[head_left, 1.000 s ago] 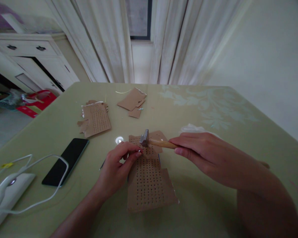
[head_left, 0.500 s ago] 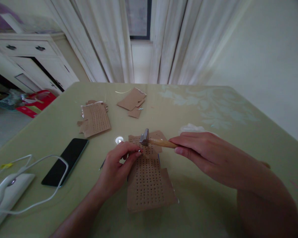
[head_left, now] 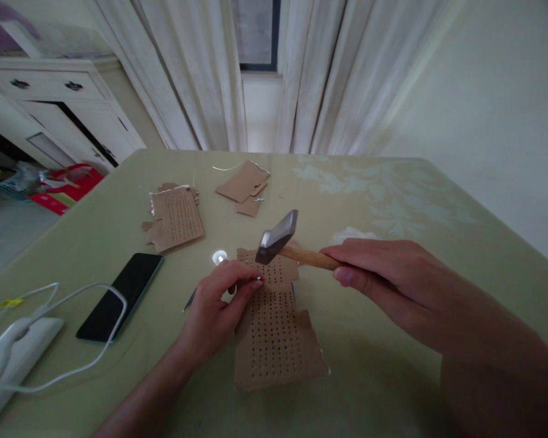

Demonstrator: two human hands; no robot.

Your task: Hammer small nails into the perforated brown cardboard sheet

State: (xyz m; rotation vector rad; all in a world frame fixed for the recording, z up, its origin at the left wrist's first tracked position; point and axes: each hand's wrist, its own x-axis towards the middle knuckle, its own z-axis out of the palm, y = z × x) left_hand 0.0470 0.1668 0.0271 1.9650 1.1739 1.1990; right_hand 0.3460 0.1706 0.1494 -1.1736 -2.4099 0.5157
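In my right hand is a hammer, gripped by its wooden handle. Its metal head is raised and tilted over the upper part of a brown cardboard piece that has rows of small punched holes. My left hand rests at the cardboard's upper left edge, thumb and forefinger pinched together. A tiny bright tip with a bit of red shows between those fingertips, just below the hammer head; it is too small to name. Near the left wrist lies a thin dark pointed object, partly hidden.
A small round white disc sits above my left hand. To the left are a phone, a white power strip and its cable. Punched cardboard and cardboard scraps lie farther back; crumpled clear plastic is beyond my right hand.
The hammer head has come up off the cardboard and tilted, and my right hand has shifted slightly right with it. My left hand keeps its pinch in place.
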